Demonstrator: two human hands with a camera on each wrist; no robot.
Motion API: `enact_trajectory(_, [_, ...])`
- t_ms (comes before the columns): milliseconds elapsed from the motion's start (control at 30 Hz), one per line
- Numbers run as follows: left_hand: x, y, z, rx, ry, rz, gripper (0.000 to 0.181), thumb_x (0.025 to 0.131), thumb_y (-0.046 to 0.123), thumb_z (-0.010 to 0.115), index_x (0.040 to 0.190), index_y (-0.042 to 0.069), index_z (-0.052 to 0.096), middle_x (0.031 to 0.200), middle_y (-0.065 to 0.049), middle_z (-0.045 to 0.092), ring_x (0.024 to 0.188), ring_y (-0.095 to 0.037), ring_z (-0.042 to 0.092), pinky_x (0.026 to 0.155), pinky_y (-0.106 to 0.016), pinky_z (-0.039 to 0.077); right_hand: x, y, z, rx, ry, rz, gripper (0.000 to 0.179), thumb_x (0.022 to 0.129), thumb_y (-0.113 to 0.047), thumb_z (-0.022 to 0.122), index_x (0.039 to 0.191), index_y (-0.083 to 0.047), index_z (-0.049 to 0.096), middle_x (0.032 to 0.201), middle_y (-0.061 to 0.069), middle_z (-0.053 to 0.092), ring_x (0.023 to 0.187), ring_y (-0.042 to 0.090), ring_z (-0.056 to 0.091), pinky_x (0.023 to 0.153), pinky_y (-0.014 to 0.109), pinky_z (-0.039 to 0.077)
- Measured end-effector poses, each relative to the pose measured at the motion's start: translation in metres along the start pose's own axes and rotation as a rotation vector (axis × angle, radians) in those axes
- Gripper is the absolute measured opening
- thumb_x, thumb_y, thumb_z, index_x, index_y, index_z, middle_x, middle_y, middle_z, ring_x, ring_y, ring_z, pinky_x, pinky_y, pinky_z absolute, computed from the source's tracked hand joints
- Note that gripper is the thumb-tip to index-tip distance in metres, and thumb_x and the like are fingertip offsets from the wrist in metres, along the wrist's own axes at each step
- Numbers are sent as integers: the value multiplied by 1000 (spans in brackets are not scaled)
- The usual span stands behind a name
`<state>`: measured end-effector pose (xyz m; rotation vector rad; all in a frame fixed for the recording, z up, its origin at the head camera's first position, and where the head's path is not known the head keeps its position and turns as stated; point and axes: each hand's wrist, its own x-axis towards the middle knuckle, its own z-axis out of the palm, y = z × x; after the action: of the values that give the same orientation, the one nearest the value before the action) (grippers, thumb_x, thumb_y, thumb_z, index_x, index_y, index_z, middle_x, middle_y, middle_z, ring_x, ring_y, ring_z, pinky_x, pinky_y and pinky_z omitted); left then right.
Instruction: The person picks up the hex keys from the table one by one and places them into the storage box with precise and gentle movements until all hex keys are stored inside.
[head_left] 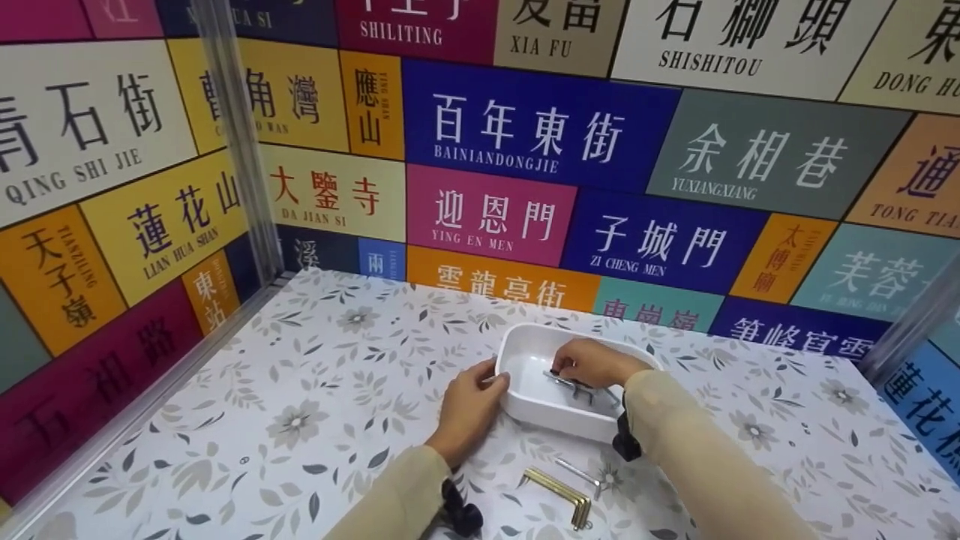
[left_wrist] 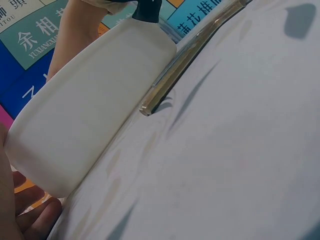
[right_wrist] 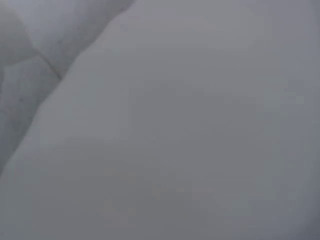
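Note:
A white plastic tub [head_left: 555, 421] stands on the table. My left hand [head_left: 472, 409] holds its left end, thumb at the rim and fingers against the outside; in the left wrist view, curled fingers [left_wrist: 37, 210] show beside the tub wall [left_wrist: 95, 105]. My right hand [head_left: 596, 364] reaches inside the tub, fingertips bent down and pinching a thin silver hex key [head_left: 562, 380]. More silver L-shaped keys [head_left: 583, 394] lie around it, partly hidden by that hand. The right wrist view is blurred, mostly filled by a pale surface.
Several gold hex keys [head_left: 551, 487] lie side by side on the table in front of the tub, with a silver key [head_left: 579, 474] just behind them. The table has a leaf-and-flower cover [head_left: 300, 424]. Panels with coloured street signs [head_left: 487, 214] stand behind and at the sides.

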<state>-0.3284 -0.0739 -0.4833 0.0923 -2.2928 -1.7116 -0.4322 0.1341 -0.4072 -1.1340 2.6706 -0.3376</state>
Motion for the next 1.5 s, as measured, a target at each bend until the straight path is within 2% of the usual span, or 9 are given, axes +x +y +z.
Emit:
enact_trajectory(233, [-1, 0, 4, -14, 1, -6, 47, 93, 34, 63, 135, 12, 65, 127, -8, 72, 114, -19, 71, 106, -39, 52, 1, 4, 6, 22, -26, 47, 13, 95, -3, 63, 102, -1, 74, 94, 9, 73, 81, 14, 55, 85, 35, 51])
enact_trajectory(467, [0, 4, 1, -20, -11, 35, 47, 93, 33, 64, 134, 10, 66, 124, -10, 74, 110, -19, 72, 101, -39, 54, 3, 3, 3, 30, -12, 31, 14, 95, -3, 64, 103, -2, 75, 94, 9, 73, 78, 12, 55, 80, 31, 50])
enact_trajectory(667, [1, 5, 0, -21, -10, 32, 47, 93, 32, 64, 134, 9, 66, 124, -10, 74, 111, -19, 72, 102, -39, 54, 5, 8, 5, 105, 8, 82, 15, 96, -7, 65, 104, -3, 77, 91, 6, 74, 71, 9, 55, 70, 24, 47])
enact_trajectory(900, [0, 4, -2, -8, -9, 20, 47, 93, 33, 64, 134, 11, 66, 125, -9, 73, 111, -19, 72, 103, -40, 53, 5, 9, 6, 146, 18, 80, 11, 94, -7, 67, 97, -5, 77, 81, 2, 70, 68, 8, 53, 68, 23, 45])
enact_trajectory(1167, [1, 2, -1, 2, -8, 10, 47, 93, 35, 64, 135, 13, 65, 127, -8, 73, 112, -19, 72, 105, -40, 52, 5, 6, 6, 198, 0, 125, 11, 93, -7, 69, 99, -7, 79, 86, 5, 74, 68, 9, 55, 65, 22, 47])
enact_trajectory(1500, [0, -2, -1, 5, -3, 25, 48, 93, 35, 63, 135, 12, 65, 127, -8, 73, 112, -19, 72, 102, -39, 54, 5, 2, 6, 138, -15, 97, 10, 93, -8, 70, 97, -7, 79, 83, 4, 75, 65, 7, 54, 63, 21, 48])
